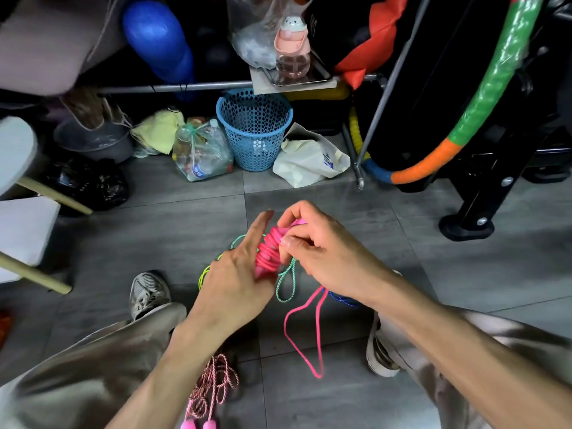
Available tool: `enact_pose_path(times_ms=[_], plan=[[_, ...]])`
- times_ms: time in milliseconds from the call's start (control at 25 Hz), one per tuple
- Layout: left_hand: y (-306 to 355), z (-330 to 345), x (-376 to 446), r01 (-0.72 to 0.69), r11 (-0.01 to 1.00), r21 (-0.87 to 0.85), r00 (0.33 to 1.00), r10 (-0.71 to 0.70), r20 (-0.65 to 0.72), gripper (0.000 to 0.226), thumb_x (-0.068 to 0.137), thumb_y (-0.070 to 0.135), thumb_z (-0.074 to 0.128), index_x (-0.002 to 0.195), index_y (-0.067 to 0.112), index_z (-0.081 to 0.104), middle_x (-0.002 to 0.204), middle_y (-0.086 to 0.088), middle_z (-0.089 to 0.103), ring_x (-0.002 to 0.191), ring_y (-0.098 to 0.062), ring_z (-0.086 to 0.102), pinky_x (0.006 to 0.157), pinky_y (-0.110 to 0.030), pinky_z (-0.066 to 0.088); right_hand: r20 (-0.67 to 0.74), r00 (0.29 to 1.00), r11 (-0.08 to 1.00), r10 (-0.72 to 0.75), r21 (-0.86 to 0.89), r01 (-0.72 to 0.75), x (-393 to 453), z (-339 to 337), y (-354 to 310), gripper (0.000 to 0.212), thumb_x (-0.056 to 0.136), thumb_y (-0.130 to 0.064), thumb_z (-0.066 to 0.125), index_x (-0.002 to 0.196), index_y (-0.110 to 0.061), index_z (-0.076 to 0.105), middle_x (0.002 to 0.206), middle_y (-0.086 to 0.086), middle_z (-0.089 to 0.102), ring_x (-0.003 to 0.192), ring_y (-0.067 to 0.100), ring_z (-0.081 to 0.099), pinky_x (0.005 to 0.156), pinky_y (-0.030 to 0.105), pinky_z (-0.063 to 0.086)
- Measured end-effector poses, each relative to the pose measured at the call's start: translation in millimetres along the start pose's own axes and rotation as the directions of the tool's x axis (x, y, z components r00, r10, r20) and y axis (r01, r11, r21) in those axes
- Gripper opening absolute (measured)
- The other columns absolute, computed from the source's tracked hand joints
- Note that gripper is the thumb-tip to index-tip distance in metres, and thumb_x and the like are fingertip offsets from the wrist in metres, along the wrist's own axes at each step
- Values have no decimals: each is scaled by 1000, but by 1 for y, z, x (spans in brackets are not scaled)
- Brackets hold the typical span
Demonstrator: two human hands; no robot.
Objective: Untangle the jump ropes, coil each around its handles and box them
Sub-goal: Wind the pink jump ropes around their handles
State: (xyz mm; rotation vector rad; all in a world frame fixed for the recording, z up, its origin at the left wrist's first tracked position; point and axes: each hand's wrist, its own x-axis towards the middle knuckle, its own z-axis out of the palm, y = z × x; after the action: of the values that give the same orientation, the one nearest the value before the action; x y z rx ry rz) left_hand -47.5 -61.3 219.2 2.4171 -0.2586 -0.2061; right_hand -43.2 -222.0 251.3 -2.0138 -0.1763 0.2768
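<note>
Floor (192,230) was grey matte tile with thin grout lines, cluttered along the far edge. A padded hoop (483,97), wrapped in glossy green, orange and blue tape, curved down against a black steel frame (483,193). Centre back stood a blue plastic basket (254,128), perforated all round and tapering to its base. Beside it lay a clear bag of crushed bottles (201,153) and a crumpled white bag (309,156).

The person sat low, knees apart in smooth beige trousers (86,366), a worn grey sneaker (148,292) flat on the tile.

Both hands met over the floor between the knees. The left hand (238,274) lay against the near side of the pink bundle, fingers straight and close together, forefinger extended upward. The right hand (322,252) had fingers curled and thumb pinched on the far end of the pink jump rope (269,252), a smooth plastic cord wound in tight ridged turns round its handles. A loose tail of the same cord hung down in a long loop towards the floor.

Under the hands: a teal twisted cord (286,283), a neon yellow-green cord (204,274), a glimpse of blue cord (340,297). Nearer the body hung a pink-and-white braided rope (213,385) with rounded pink handles. No box was in sight.
</note>
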Motion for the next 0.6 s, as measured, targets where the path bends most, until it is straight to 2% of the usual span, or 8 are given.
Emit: enact_pose_path(times_ms=[80, 160, 240, 320, 400, 480, 520, 600], plan=[[-1, -3, 4, -19, 980, -198, 1000, 22, 12, 73, 71, 28, 65, 133, 51, 35, 94, 10, 69, 82, -19, 66, 79, -42, 54, -2, 1000, 998, 4, 59, -4, 0, -6, -2, 10, 96, -10, 54, 96, -15, 46, 69, 2, 68, 47, 0, 49, 49, 13, 36], [0, -5, 7, -36, 927, -374, 999, 44, 12, 64, 66, 21, 68, 123, 42, 49, 86, 6, 68, 75, -21, 64, 76, -45, 54, -55, 998, 993, 30, 113, -24, 0, -8, -4, 14, 94, -16, 62, 89, -14, 48, 61, 2, 66, 44, 5, 48, 44, 18, 39], [1, -5, 8, -50, 844, -534, 998, 55, -7, 59, 64, 9, 71, 116, 34, 57, 85, -2, 67, 74, -26, 63, 76, -48, 54, -116, 991, 987, 68, 150, -50, 1, -9, -4, 21, 90, -21, 68, 80, -13, 51, 55, 3, 63, 42, 11, 48, 43, 24, 41], [2, -6, 7, -34, 738, -674, 999, 44, -3, 53, 63, 3, 72, 110, 25, 60, 82, -4, 67, 72, -23, 61, 74, -45, 55, -135, 988, 987, 71, 151, -50, 1, -14, -3, 22, 88, -23, 70, 78, -11, 55, 54, 4, 62, 45, 14, 49, 46, 28, 42], [3, -9, 5, 21, 606, -795, 998, 32, 50, 48, 63, -1, 72, 106, 16, 61, 80, -6, 64, 72, -21, 59, 68, -39, 56, -81, 996, 986, 30, 168, -16, 1, -21, -3, 18, 90, -20, 68, 83, -6, 59, 57, 5, 61, 50, 15, 49, 49, 30, 41], [2, -12, 3, 59, 505, -861, 993, 62, 104, 46, 65, -6, 70, 106, 11, 61, 80, -12, 61, 72, -28, 57, 64, -39, 56, 11, 999, 982, -35, 185, 32, 0, -30, -5, 13, 92, -15, 65, 86, -3, 62, 60, 5, 60, 53, 12, 50, 52, 29, 42], [1, -14, 2, 58, 486, -872, 989, 92, 117, 46, 65, -7, 70, 107, 10, 61, 81, -15, 59, 72, -31, 56, 64, -39, 56, 67, 996, 979, -60, 196, 46, 0, -35, -5, 13, 91, -15, 65, 86, -3, 62, 61, 5, 60, 54, 12, 51, 52, 28, 42], [-1, -21, -1, 13, 513, -858, 975, 184, 124, 48, 67, -6, 72, 110, 11, 61, 82, -17, 60, 72, -32, 57, 67, -39, 55, 174, 982, 977, -70, 210, 32, 2, -43, -3, 19, 84, -24, 70, 80, -8, 61, 60, 5, 59, 54, 17, 50, 52, 31, 40]])
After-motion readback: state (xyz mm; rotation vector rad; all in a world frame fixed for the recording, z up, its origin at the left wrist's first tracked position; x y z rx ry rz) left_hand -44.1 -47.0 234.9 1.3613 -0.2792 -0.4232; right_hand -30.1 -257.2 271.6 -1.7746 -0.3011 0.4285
